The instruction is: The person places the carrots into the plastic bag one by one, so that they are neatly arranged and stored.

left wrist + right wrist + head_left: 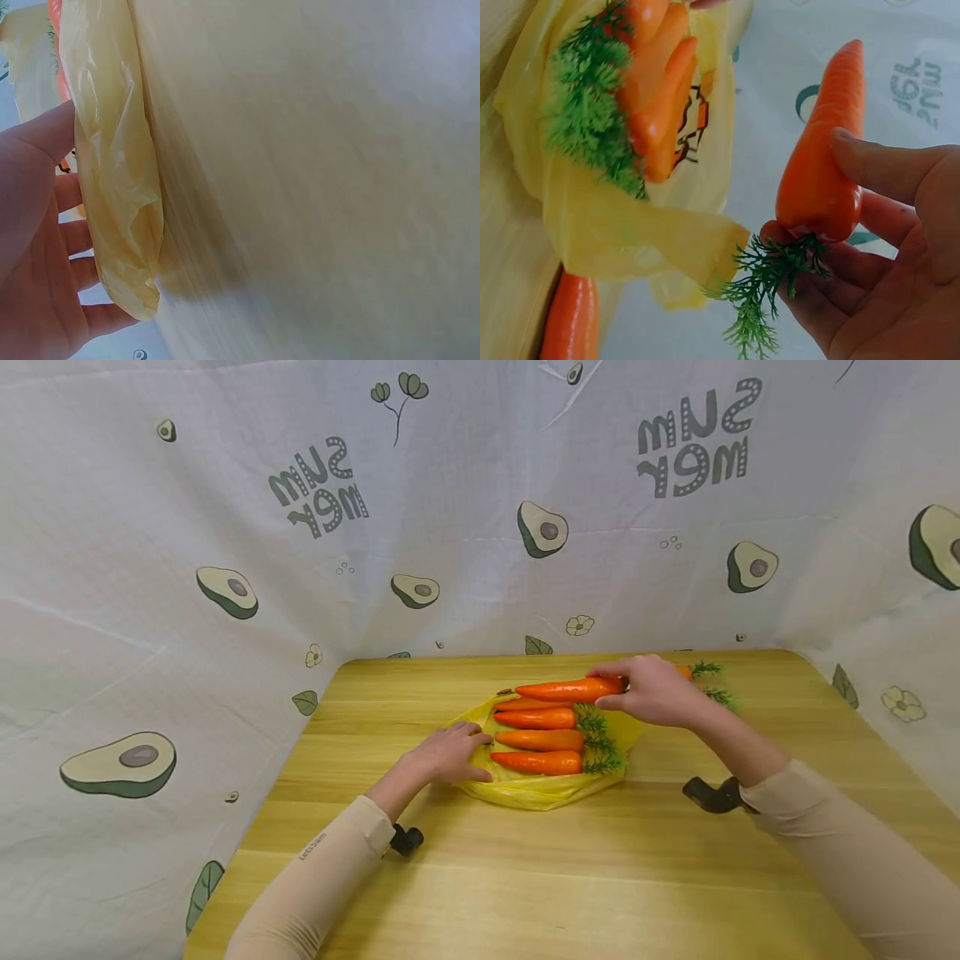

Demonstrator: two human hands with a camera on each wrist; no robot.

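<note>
My right hand [660, 692] grips an orange carrot [566, 689] with green leaves, holding it above the back edge of a yellow plastic bag [543, 795]. In the right wrist view, the thumb lies on this carrot [825, 150] and the fingers are behind it. Several carrots [540, 741] lie side by side on the bag, their leafy tops [600, 743] to the right. My left hand [450, 753] is at the bag's left edge with its fingers spread. From the left wrist, thumb and fingers reach behind the bag's rim [120, 172]; their tips are partly hidden.
More carrots lie right of the bag, partly hidden by my right hand; an orange end [684, 672] and leaves [718, 696] show. The wooden table [480, 877] bears everything. A white cloth [465, 510] printed with avocados hangs behind it and at both sides.
</note>
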